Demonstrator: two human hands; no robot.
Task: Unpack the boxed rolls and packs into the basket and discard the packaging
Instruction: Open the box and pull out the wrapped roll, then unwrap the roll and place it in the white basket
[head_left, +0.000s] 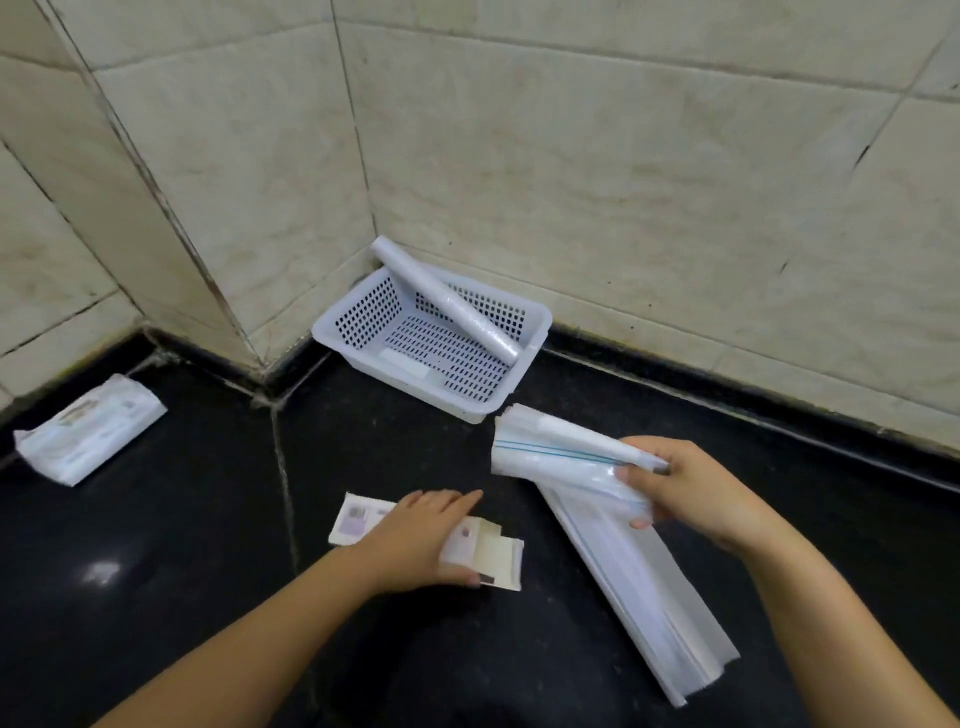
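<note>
A white perforated basket (363, 317) stands in the tiled corner on the black counter. A white roll (441, 299) lies slanted in it, its upper end resting on the back rim. My right hand (680, 488) grips a stack of clear zip bags (623, 566) with a blue seal line; the stack hangs down to the counter. My left hand (423, 535) presses flat on a flattened cardboard box (498, 558) with printed labels, lying on the counter in front of me.
A white wrapped pack (88, 428) lies at the far left by the wall. Beige tiled walls close the back and left. The black counter (182, 545) has a grout seam running forward from the corner.
</note>
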